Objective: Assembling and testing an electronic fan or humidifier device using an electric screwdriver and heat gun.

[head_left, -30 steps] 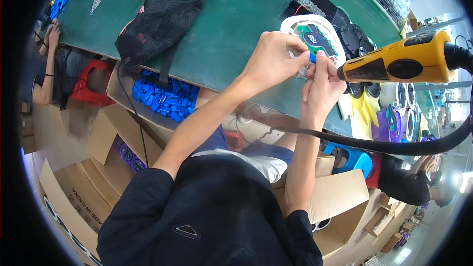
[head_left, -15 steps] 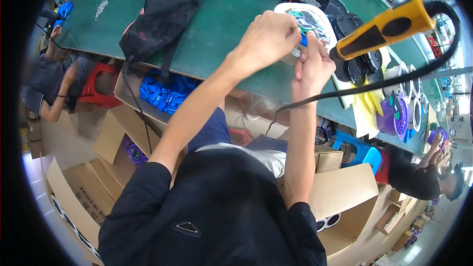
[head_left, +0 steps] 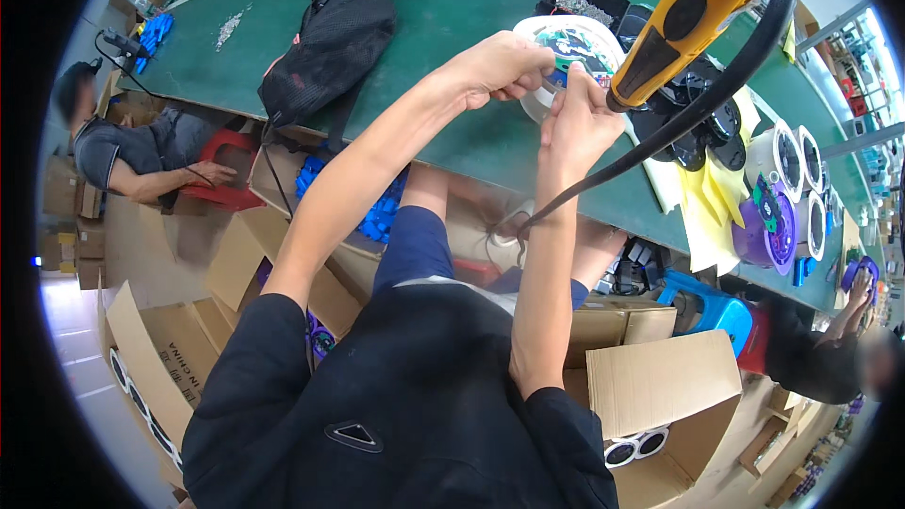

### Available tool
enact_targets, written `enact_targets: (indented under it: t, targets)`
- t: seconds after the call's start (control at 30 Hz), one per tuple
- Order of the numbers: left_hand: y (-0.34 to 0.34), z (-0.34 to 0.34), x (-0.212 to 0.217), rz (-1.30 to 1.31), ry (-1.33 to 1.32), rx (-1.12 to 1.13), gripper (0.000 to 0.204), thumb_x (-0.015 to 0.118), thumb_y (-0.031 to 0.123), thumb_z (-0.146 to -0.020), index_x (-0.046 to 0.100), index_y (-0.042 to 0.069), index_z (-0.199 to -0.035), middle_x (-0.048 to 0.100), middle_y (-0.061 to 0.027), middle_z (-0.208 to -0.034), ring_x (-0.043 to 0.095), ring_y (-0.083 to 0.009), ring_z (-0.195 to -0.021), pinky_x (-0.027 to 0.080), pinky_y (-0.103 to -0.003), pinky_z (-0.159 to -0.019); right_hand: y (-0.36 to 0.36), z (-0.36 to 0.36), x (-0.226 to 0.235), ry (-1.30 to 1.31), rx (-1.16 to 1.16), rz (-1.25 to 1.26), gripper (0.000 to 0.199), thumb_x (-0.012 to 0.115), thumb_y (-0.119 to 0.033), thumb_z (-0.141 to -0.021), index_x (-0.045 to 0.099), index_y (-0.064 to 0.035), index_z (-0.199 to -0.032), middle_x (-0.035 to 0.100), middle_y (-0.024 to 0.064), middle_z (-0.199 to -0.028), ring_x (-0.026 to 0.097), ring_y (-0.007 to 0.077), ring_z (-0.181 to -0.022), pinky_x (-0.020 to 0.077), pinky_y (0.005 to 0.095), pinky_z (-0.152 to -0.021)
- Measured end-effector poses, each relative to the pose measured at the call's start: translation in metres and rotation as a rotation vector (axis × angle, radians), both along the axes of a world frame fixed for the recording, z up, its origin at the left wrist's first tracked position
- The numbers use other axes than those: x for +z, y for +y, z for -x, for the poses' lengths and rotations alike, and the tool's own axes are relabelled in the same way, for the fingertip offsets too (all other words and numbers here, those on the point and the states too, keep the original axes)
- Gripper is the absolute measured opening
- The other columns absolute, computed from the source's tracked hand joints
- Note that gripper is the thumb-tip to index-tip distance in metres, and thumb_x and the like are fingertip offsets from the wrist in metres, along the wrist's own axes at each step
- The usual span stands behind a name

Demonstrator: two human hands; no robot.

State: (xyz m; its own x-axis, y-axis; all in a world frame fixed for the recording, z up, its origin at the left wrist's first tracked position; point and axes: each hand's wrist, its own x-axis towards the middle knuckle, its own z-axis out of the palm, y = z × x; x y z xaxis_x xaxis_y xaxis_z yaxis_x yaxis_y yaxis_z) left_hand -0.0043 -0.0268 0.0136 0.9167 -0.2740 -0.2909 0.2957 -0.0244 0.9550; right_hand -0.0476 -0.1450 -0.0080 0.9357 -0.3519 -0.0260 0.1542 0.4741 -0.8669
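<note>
A white round housing (head_left: pixel 534 30) with a green circuit board (head_left: pixel 572 47) inside lies on the table at upper centre. Over its near left rim my left hand (head_left: pixel 509 66) is closed, its fingers curled in a pinch. My right hand (head_left: pixel 580 123) is closed too, fingertips at the housing's near side. Between the fingertips a bit of blue shows; what each hand pinches is too small or hidden to make out. A yellow-and-black electric screwdriver (head_left: pixel 683 24) slants beside my right hand, its dark end near the knuckles; whether they touch I cannot tell.
A black cable (head_left: pixel 698 118) loops across my right forearm. Black round parts (head_left: pixel 693 127), yellow sheets (head_left: pixel 702 203) and a purple housing (head_left: pixel 765 236) lie to the right. A black mesh bag (head_left: pixel 330 57) is on the left. Open cartons (head_left: pixel 665 382) flank me; people sit at both sides.
The view has shifted, and the screwdriver now stands steeper. My hands stay at the housing, slightly farther apart. The person on the left has lowered their hands.
</note>
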Motion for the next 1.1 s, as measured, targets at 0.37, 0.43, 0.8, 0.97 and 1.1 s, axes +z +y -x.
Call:
enact_targets:
  t: [0.37,0.43,0.8,0.97,1.1]
  targets:
    - [0.006,-0.017,-0.007,-0.019,-0.046,-0.114,0.021,0.063,0.021,-0.084,0.057,0.008,-0.068,0.038,0.0068,-0.055,0.031,-0.0035,-0.047,0.02,-0.022,-0.041,-0.003,-0.003,0.0,0.021,-0.028,-0.021,0.027,0.061,-0.011,-0.094,0.055,0.0024,-0.071,0.048,0.004,-0.051,0.037,0.0082,-0.032,0.0233,0.0247,-0.029]
    - [0.004,-0.016,-0.004,-0.149,-0.12,-0.114,0.025,0.064,0.021,-0.088,0.061,0.005,-0.069,0.041,0.0056,-0.058,0.035,-0.0035,-0.051,0.022,-0.021,-0.043,-0.002,-0.003,-0.001,0.028,-0.034,-0.031,0.028,0.061,-0.012,-0.094,0.054,0.0017,-0.071,0.048,0.0039,-0.051,0.037,0.0081,-0.032,0.0238,0.0244,-0.029]
    - [-0.013,0.013,-0.01,-0.458,-0.815,0.218,0.021,0.068,0.017,-0.079,0.074,-0.001,-0.088,0.071,-0.0158,-0.074,0.069,-0.023,-0.064,0.053,-0.032,-0.063,0.003,-0.005,0.001,0.039,-0.087,-0.055,0.023,0.064,-0.011,-0.092,0.059,0.0034,-0.076,0.05,0.004,-0.054,0.038,0.0086,-0.033,0.023,0.0247,-0.03]
    - [-0.013,0.019,-0.018,-0.474,-0.871,0.33,0.019,0.07,0.018,-0.078,0.074,0.001,-0.086,0.071,-0.0157,-0.076,0.068,-0.0254,-0.065,0.053,-0.034,-0.063,0.004,-0.004,-0.004,-0.015,-0.074,-0.014,0.027,0.061,-0.013,-0.094,0.055,0.0019,-0.073,0.049,0.0038,-0.053,0.04,0.0087,-0.034,0.0254,0.0244,-0.03]
    - [-0.012,0.018,-0.014,-0.462,-0.925,0.299,0.019,0.072,0.016,-0.076,0.074,0.0,-0.086,0.07,-0.0137,-0.073,0.062,-0.0206,-0.06,0.051,-0.032,-0.06,0.004,0.0,0.003,0.003,-0.085,-0.004,0.029,0.06,-0.013,-0.094,0.054,-0.0002,-0.068,0.048,0.0034,-0.054,0.037,0.0084,-0.033,0.0238,0.0247,-0.031]
